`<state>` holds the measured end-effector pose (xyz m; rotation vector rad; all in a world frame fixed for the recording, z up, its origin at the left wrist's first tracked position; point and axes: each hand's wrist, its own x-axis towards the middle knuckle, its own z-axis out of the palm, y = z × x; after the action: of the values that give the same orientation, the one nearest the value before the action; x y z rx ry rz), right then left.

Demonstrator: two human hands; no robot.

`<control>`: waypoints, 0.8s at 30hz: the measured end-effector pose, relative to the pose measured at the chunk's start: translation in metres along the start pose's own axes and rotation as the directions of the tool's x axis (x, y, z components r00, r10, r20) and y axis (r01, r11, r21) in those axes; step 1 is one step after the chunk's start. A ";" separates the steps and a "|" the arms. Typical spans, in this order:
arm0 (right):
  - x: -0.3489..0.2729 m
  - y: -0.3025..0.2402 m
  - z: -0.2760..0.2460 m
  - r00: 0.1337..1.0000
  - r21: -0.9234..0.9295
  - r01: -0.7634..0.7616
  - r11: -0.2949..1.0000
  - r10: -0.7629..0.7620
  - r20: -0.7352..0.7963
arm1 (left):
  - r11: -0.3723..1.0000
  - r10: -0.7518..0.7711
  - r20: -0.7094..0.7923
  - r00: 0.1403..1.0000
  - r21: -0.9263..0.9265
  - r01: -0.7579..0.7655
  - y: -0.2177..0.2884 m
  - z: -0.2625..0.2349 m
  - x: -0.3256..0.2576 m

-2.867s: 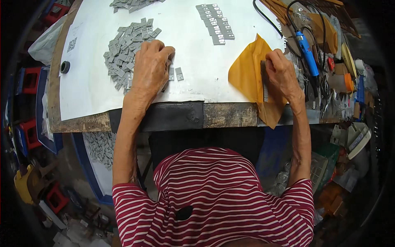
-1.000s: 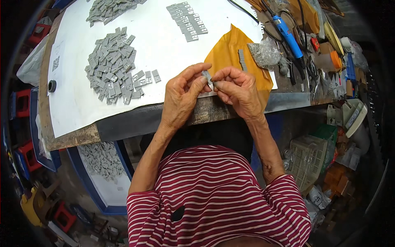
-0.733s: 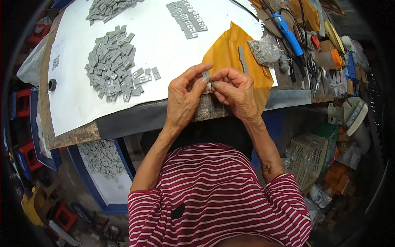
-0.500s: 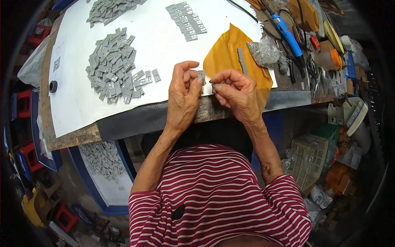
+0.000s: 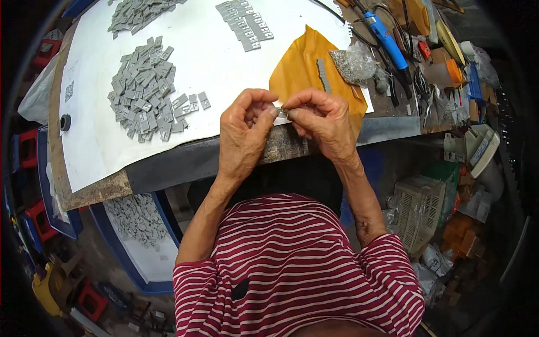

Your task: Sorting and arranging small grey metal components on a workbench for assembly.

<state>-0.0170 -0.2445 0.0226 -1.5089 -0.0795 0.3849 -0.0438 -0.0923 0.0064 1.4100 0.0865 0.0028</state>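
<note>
Above the table's front edge, my left hand (image 5: pixel 244 135) pinches a small grey rectangular plate (image 5: pixel 279 110) between thumb and fingertips. The plate is tilted, so little of its face shows. My right hand (image 5: pixel 327 121) meets it from the other side, thumb and forefinger pressed together; whatever they hold is too small to name. To the left lies a big heap of similar grey plates (image 5: pixel 143 87), with a few loose ones (image 5: pixel 193 102) beside it. Farther back, more plates (image 5: pixel 245 25) are laid in overlapping rows.
Orange-yellow paper (image 5: pixel 292 70) lies beyond my hands, bearing a row of grey pieces (image 5: pixel 323 75) and a plastic bag of small metal parts (image 5: pixel 353 64). A blue-handled tool (image 5: pixel 386 40) and cables occupy the right side. Below left stands a blue tray (image 5: pixel 115 247) of plates.
My hands have come together, and the plate in my left hand has tipped from showing its face to nearly edge-on. The table view has shifted slightly left and up.
</note>
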 end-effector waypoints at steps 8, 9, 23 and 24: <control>0.000 -0.001 -0.004 1.000 -0.126 0.009 0.992 -0.005 0.028 | 0.997 -0.010 0.062 0.998 0.083 0.005 -0.001 -0.005 -0.001; 0.001 -0.001 -0.006 0.999 -0.143 -0.007 0.990 0.012 0.035 | 0.996 -0.014 0.069 0.998 0.087 0.008 0.001 -0.005 -0.001; 0.000 0.003 -0.002 0.999 -0.126 -0.039 0.991 0.043 0.027 | 0.994 -0.095 0.070 0.993 -0.054 0.099 -0.002 -0.003 -0.002; -0.001 0.005 -0.001 0.999 -0.072 -0.045 0.996 0.047 0.022 | 0.994 -0.090 0.062 0.994 -0.052 0.094 -0.002 -0.002 -0.002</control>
<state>-0.0184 -0.2452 0.0181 -1.5792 -0.0783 0.4411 -0.0456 -0.0905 0.0040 1.3490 0.1011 -0.1125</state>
